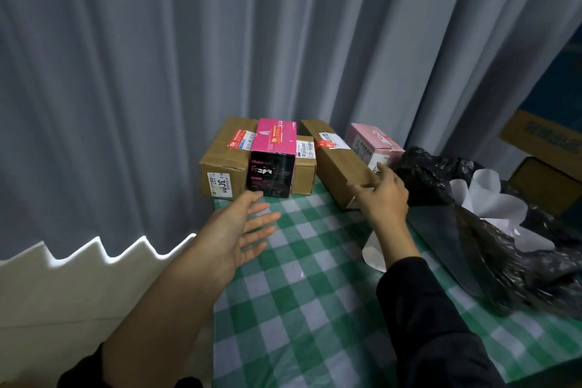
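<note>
The left grip [242, 230] is spread flat with straight fingers and holds nothing. The black-and-pink box [272, 167] stands just past its fingertips at about 1 o'clock, at the far end of the counter [299, 293], against a larger brown carton [222, 164]. The right grip [384, 195], also loosely open (thumb splayed), touches the near end of the long brown box [337, 157], whose long axis runs from 11 to 5 o'clock. The left is nearer the black-and-pink box, so a short forward reach should meet it.
</note>
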